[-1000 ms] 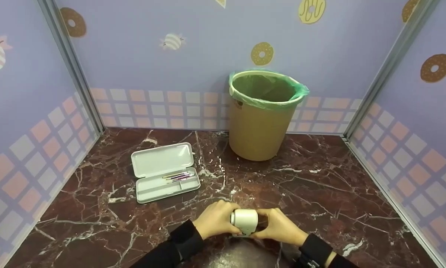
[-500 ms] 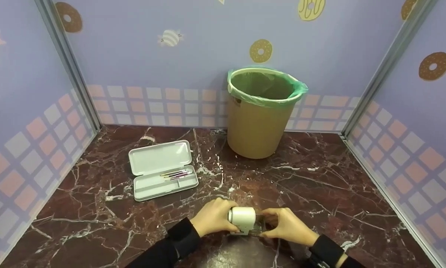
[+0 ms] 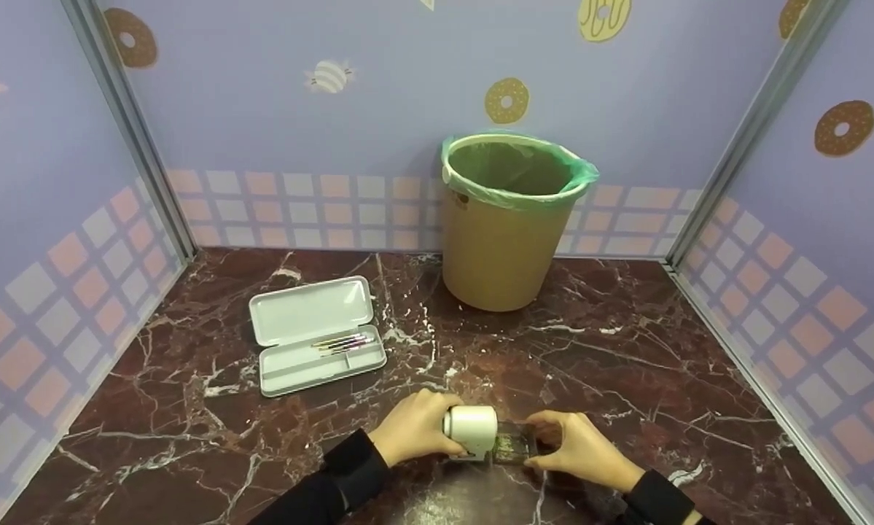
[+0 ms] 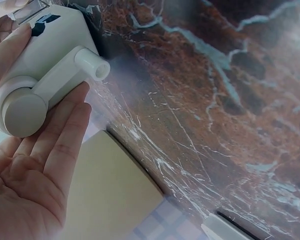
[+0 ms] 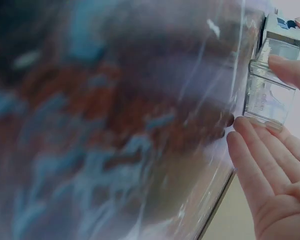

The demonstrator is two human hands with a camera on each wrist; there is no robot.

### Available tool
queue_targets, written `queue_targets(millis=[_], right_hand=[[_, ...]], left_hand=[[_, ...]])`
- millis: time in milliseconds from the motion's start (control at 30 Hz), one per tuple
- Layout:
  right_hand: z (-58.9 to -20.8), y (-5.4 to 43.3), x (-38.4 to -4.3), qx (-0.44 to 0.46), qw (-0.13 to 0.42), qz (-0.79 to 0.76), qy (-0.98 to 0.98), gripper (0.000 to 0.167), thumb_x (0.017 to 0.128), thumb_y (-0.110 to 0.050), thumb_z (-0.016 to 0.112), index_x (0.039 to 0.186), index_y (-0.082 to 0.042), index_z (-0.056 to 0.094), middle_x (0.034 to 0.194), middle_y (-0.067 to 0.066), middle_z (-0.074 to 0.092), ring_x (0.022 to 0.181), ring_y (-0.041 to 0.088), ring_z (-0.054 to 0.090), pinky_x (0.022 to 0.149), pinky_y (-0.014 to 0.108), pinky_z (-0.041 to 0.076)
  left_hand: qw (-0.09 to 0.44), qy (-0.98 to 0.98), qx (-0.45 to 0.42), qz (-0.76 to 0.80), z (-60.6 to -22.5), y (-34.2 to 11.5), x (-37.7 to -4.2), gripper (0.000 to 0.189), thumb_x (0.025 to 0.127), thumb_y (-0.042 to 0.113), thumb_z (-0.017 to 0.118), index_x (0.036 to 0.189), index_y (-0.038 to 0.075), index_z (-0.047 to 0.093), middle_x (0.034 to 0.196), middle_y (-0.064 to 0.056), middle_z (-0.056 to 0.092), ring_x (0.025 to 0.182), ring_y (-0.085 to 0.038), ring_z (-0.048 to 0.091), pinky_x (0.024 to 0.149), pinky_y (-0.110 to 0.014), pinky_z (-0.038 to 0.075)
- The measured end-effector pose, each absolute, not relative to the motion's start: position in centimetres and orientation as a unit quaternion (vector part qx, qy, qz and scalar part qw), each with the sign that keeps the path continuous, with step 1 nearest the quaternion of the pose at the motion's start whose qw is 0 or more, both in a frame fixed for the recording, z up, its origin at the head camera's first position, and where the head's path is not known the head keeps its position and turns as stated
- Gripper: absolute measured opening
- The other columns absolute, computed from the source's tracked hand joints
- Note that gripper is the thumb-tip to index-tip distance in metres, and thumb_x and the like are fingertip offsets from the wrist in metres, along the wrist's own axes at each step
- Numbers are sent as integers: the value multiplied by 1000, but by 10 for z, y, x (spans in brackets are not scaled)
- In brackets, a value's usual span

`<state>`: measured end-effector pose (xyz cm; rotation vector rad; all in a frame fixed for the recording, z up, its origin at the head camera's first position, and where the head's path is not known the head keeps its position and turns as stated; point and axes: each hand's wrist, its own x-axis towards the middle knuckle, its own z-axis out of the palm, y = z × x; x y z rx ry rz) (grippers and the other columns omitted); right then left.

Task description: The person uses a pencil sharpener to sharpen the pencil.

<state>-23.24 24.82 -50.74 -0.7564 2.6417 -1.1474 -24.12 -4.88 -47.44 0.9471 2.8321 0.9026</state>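
A white hand-crank pencil sharpener lies on the dark red marble table near its front. My left hand grips its left end; in the left wrist view, the crank handle points out over the fingers. The clear plastic shavings drawer sticks out of the sharpener's right side. With thumb and fingers my right hand pinches the drawer's outer end. In the right wrist view the see-through drawer sits between thumb and fingertips; what it contains is hard to tell.
At the left stands an open white pencil case with several thin pencils inside. A tan trash bin with a green liner is at the back. Patterned walls enclose the table on the back, left and right.
My right hand has moved to the right, drawing the clear drawer out of the sharpener. The left hand keeps its grip on the sharpener, nearly still.
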Motion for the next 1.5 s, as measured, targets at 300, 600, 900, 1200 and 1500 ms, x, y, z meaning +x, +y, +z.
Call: queue_targets(millis=[300,600,900,1200,1500], right_hand=[[-488,267,-244,-206,49,-407,889,58,79,-26,87,123,4,64,116,19,75,104,34,74,88,34,62],[-406,291,-289,-155,-30,-421,893,52,86,-25,81,129,-1,62,123,20,72,93,7,72,80,18,59],[-309,294,-351,-123,-132,-400,899,63,89,-42,77,136,-4,59,134,21,66,107,14,70,81,10,55],[-260,259,-410,-66,-225,-389,891,63,85,-32,83,132,3,60,132,24,69,117,38,71,85,20,60],[-259,221,-452,-55,-262,-334,904,56,84,-20,79,130,7,61,128,26,69,119,43,66,106,53,50]], left_hand=[[-4,913,303,272,-472,-48,-240,47,63,24,95,102,8,76,89,-4,79,68,-7,65,65,-20,54],[-12,915,308,261,-472,-47,-241,48,62,26,95,103,9,76,88,-3,79,69,-7,66,65,-20,55],[-18,913,314,259,-474,-48,-241,46,62,27,96,100,11,75,86,-1,78,68,-5,63,63,-19,53],[-21,913,316,257,-474,-49,-240,45,62,29,96,99,12,75,83,1,76,67,-2,59,61,-18,51],[-4,916,300,268,-474,-49,-240,46,63,27,95,101,11,75,84,1,77,65,0,58,62,-15,51]])
